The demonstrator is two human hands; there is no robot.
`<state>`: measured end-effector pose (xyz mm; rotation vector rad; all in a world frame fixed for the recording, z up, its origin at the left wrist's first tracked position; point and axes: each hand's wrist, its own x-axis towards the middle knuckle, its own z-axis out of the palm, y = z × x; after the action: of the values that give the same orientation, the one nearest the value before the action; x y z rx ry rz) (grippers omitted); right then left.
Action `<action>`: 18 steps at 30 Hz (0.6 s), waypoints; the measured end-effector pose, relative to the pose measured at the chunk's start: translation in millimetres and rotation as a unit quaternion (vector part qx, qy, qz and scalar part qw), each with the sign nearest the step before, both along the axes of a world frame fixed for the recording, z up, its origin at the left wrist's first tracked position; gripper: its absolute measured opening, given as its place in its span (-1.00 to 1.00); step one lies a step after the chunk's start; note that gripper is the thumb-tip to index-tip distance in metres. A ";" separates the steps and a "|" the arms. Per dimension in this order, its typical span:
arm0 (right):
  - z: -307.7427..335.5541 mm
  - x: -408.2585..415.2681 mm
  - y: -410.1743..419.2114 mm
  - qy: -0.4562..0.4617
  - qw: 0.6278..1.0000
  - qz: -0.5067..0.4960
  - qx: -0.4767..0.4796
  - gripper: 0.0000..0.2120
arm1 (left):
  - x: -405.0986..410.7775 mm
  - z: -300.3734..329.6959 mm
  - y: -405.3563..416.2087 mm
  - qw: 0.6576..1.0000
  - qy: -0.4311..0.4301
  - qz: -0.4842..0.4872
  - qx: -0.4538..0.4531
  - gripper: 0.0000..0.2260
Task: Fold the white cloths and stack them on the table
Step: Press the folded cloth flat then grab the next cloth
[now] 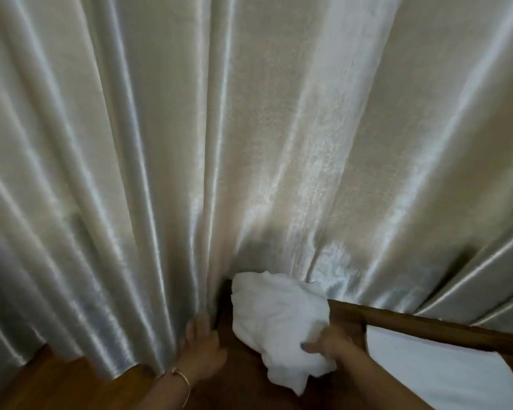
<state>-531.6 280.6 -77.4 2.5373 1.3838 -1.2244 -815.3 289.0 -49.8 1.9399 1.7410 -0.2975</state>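
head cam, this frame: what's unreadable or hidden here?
- Table: head view shows only a wooden rail; the curtain and the frame edge hide the rest.
- White cloth: bunched, so its fold state is unclear; the right hand covers part.
- Flat white sheet: cut by the frame edge.
- Left hand: fingertips blurred against the curtain.

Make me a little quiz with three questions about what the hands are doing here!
1. True or false: the right hand grips a crumpled white cloth.
2. What does the left hand touch? A) the curtain B) a cup C) a book
3. Fill in: the left wrist wears a thin ____.

Key: 1 true; 2 A; 3 bracelet.
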 end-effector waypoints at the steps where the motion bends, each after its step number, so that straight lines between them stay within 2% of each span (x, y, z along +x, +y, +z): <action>1: 2.1 -1.5 -2.3 0.024 1.000 -0.014 0.010 -0.11 | -2.7 1.8 4.5 1.000 -0.009 -0.002 0.007 -0.53; 2: 4.2 -1.9 -4.6 0.030 0.999 -0.015 0.033 -0.27 | -3.8 2.9 8.2 1.000 -0.018 -0.009 0.015 -0.56; 4: 18.4 -2.7 -13.1 -0.016 0.996 0.014 0.082 -0.74 | -2.3 4.9 12.8 0.998 -0.030 -0.029 0.037 -0.62; 7: 60.5 -8.8 -18.2 -0.070 0.982 0.098 0.144 -0.77 | 8.0 15.8 21.9 0.993 -0.037 -0.069 0.091 -0.65; 9: 96.9 -13.6 -16.6 -0.104 0.963 0.154 0.194 -0.83 | 19.6 31.2 28.3 0.984 -0.077 -0.092 0.134 -0.67; 13: 164.9 -18.7 -18.3 -0.156 0.917 0.189 0.314 -0.97 | 45.9 64.0 35.5 0.947 -0.239 -0.115 0.184 -0.72; 18: 205.0 -24.2 -33.7 -0.238 0.872 0.278 0.326 -0.82 | 82.5 100.9 33.7 0.887 -0.426 -0.103 0.143 -0.71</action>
<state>-555.7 246.8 127.6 2.1910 2.3872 -0.0113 -732.8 322.7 51.1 1.9947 1.0231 0.6943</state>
